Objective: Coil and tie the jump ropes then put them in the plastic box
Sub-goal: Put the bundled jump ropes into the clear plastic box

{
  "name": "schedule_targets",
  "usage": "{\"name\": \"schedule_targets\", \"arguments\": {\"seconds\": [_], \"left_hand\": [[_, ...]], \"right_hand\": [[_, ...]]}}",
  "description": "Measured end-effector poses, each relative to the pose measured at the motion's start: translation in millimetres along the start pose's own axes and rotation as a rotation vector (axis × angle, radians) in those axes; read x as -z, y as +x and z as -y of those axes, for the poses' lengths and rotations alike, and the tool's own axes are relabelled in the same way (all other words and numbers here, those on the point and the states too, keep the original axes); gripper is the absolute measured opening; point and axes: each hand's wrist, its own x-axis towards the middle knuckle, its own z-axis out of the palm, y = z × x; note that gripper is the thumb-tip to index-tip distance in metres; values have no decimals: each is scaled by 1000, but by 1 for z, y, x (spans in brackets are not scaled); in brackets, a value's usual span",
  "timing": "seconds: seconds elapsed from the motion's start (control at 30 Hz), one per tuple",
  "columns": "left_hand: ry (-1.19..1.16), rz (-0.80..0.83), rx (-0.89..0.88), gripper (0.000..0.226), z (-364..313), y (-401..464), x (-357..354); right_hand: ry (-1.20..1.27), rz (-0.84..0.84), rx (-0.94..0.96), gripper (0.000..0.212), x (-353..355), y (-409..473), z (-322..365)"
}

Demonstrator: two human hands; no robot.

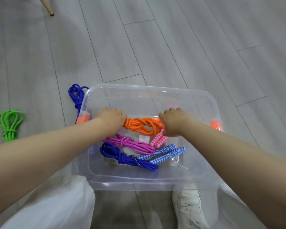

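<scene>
Orange rope: we hold the coiled orange rope (143, 126) low inside the clear plastic box (155, 185), lying crosswise, long axis running left to right between our hands.
Left grip: our left hand (113, 119) curls round the knotted end.
Right grip: our right hand (172, 123) clasps the handle end.
Already stowed: the pink rope (130, 143) and a blue rope (127, 158) lie nearer us, parallel.
Still on the floor: a second blue rope (77, 96) beside the box's left wall, a green rope (8, 123) well apart.
Next, we judge: letting go; our left hand is nearer both.
</scene>
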Motion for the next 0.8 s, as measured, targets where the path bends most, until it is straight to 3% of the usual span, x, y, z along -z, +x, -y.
{"name": "schedule_targets", "arguments": {"seconds": [0.13,0.23,0.33,0.43,0.57,0.8], "left_hand": [[111,-20,-12,35,-2,7,-4],[120,14,3,34,-3,11,-6],[109,55,-7,38,-8,11,-6],[62,62,4,49,-17,8,-5],[4,93,16,81,-32,2,-16],[-66,183,-11,88,-33,3,-35]], "right_hand": [[-184,-111,25,50,-12,11,3],[-193,-118,27,35,-19,13,8],[-108,-93,13,33,-22,12,15],[-47,-108,-46,33,-24,11,20],[-48,-133,-24,32,-24,15,24],[73,-150,-13,32,-33,12,22]]}}
